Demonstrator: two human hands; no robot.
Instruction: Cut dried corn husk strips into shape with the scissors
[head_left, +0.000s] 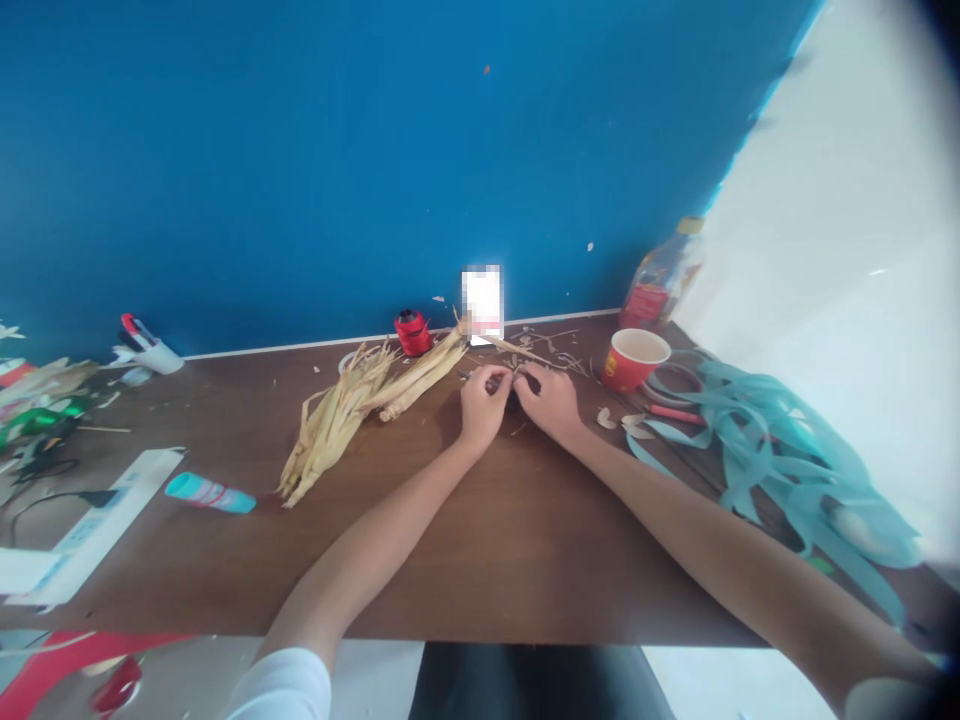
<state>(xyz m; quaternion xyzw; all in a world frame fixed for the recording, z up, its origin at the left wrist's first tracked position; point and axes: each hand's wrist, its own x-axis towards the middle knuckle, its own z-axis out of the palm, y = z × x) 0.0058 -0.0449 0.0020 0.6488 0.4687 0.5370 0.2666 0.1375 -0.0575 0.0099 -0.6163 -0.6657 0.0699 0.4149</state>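
My left hand [484, 408] and my right hand [550, 402] meet above the brown table [480, 570], fingertips nearly touching. Each is closed in a pinch; whatever lies in the fingers is too small and hidden to name. Something dark shows partly beneath and between them. Just beyond my fingers lie thin dry straw-like scraps [551, 345]. To the left are two bundles of dry, pale husk-like leaves, one nearer bundle [330, 435] and one farther bundle [427, 378]. A red round object with a dark top [412, 333] stands behind them.
A bright upright screen [484, 300] leans at the blue wall [337, 180]. On the right are a red paper cup [628, 372], a bottle [656, 285] and tangled teal ribbon [772, 450]. Leftward lie a light-blue tube [210, 493], a white strip [127, 510] and a pen cup [161, 358].
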